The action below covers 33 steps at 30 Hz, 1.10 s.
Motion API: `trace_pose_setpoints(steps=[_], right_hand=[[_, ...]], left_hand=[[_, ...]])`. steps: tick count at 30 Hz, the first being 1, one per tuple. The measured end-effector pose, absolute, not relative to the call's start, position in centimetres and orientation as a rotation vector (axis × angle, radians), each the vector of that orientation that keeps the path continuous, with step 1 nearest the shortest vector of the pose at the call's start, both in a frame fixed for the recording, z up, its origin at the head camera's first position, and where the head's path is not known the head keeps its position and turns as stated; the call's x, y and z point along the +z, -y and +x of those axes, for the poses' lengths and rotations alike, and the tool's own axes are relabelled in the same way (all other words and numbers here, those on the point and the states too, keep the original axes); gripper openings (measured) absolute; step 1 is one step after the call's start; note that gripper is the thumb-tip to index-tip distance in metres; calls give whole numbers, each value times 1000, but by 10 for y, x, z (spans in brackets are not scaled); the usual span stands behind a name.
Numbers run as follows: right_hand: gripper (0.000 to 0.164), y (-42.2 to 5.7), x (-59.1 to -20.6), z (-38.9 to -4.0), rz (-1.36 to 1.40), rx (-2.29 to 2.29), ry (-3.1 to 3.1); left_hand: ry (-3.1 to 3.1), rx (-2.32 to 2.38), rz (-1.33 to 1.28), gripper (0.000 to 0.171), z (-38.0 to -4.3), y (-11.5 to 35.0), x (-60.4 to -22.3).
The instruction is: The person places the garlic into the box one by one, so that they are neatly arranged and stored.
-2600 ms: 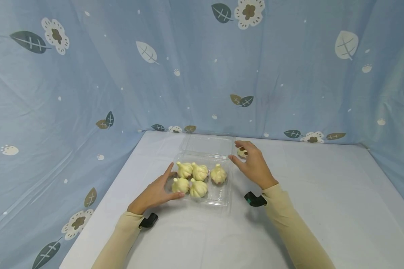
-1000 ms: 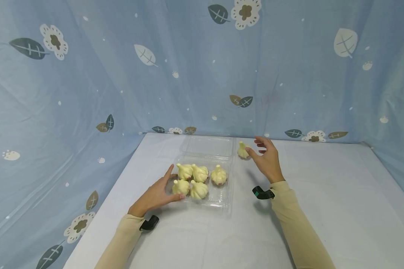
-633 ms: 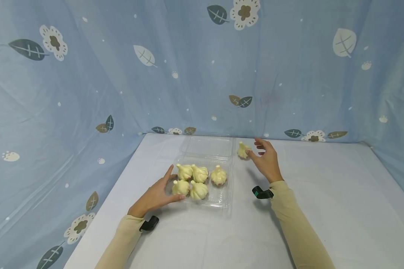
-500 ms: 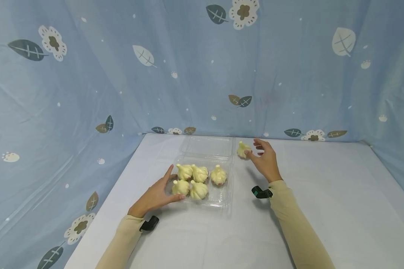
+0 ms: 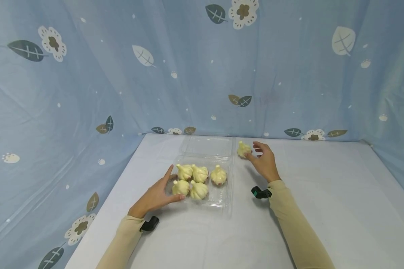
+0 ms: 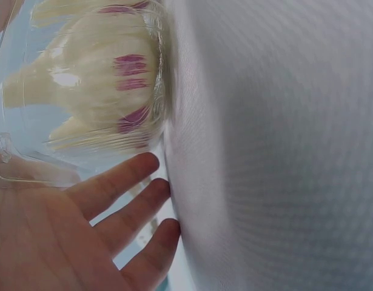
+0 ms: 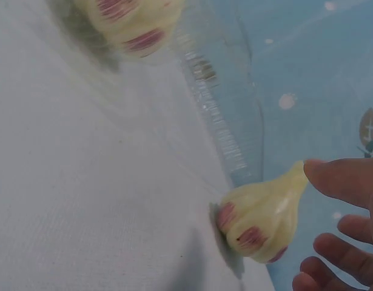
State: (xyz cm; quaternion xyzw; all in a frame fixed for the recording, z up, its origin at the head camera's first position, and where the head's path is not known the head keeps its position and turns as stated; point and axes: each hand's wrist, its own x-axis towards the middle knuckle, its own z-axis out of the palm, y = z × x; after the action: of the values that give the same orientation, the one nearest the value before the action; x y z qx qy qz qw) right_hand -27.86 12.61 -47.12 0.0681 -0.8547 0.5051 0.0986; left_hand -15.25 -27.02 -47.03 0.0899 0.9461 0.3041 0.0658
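In the head view my left hand (image 5: 155, 196) spans the left side of a clear plastic clamshell box (image 5: 219, 198), thumb along its front edge and fingers spread behind. Up close in the left wrist view, the fingers extend beside the box wall, a garlic bulb (image 6: 95, 73) showing through it. Several garlic bulbs (image 5: 199, 190) sit in the box with stems up. One more garlic bulb (image 5: 243, 148) stands on the table past the box's right side. My right hand (image 5: 264, 160) is beside it, fingers loosely bent and apart, thumb overlapping the bulb; in the right wrist view the thumb reaches its stem tip.
The box's transparent lid (image 5: 207, 145) lies folded back toward the rear of the white-covered table (image 5: 323, 205). A blue patterned curtain (image 5: 188, 74) rises along the table's back and sides. Black wrist cameras (image 5: 260, 192) are strapped under both wrists.
My right hand was over the lone garlic bulb earliest, then drew away to the right, uncovering it. Lately it drifts slightly back toward the bulb. The left hand stays at the box.
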Motion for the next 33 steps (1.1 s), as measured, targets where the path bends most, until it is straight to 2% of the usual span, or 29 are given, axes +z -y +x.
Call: trace_pose_setpoints(steps=[33], right_hand=[[65, -125, -482, -292, 179, 1510, 2583]], left_hand=[[-2846, 925, 255, 122, -154, 271, -473]])
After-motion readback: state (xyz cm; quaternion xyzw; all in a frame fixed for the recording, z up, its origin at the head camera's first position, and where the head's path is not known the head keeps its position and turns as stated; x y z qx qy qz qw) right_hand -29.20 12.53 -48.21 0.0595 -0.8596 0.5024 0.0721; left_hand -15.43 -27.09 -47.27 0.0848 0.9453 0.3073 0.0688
